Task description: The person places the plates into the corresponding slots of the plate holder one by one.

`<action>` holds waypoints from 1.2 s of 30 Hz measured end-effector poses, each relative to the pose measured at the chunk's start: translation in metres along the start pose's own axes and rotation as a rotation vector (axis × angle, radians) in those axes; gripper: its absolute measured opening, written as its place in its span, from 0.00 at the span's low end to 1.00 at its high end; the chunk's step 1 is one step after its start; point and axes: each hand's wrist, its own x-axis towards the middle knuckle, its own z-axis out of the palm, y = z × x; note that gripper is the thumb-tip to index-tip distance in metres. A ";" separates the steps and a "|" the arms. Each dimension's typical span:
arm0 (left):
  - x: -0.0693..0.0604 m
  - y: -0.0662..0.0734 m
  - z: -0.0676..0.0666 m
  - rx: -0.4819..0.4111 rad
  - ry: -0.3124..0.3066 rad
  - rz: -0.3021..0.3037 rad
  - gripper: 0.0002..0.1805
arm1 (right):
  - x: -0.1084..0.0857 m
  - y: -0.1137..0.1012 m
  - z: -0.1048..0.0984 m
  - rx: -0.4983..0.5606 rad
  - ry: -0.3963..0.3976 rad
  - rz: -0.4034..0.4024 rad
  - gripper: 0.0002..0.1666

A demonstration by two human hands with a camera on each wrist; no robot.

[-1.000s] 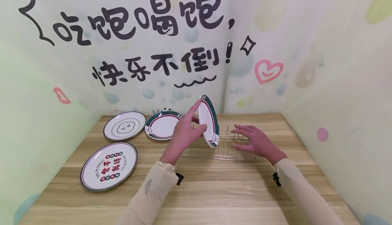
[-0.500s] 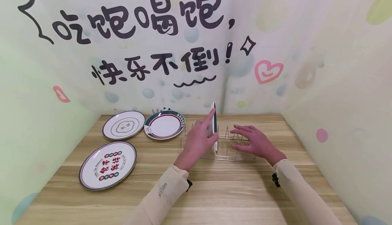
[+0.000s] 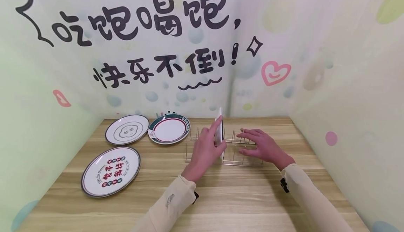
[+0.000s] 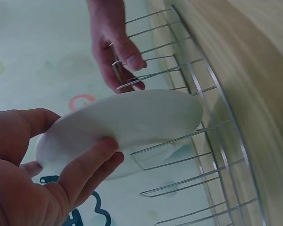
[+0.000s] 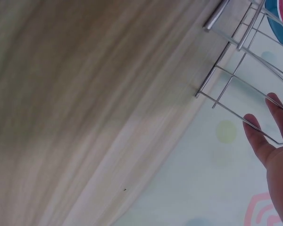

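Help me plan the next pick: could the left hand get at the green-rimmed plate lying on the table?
Probably not at once: the left hand holds another plate upright at the wire rack. Otherwise the way looks free, as the green-rimmed plate lies uncovered left of the rack.

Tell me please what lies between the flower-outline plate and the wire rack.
In the head view, one green-rimmed plate lies between the flower-outline plate and the wire rack.

On the wood-grain tabletop stands a metal wire plate rack. To its left lie a green-banded plate, a line-patterned plate just beside it, and a red-lettered plate nearer the front.
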 end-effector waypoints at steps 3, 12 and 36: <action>-0.008 -0.005 0.004 -0.021 0.015 0.021 0.47 | 0.001 -0.001 0.001 0.000 0.006 -0.002 0.37; -0.026 -0.022 0.017 -0.099 0.069 0.042 0.47 | 0.000 0.000 0.001 -0.008 -0.024 0.019 0.37; -0.062 -0.035 -0.028 -0.159 0.067 -0.203 0.32 | -0.002 0.002 0.003 -0.008 -0.021 0.025 0.38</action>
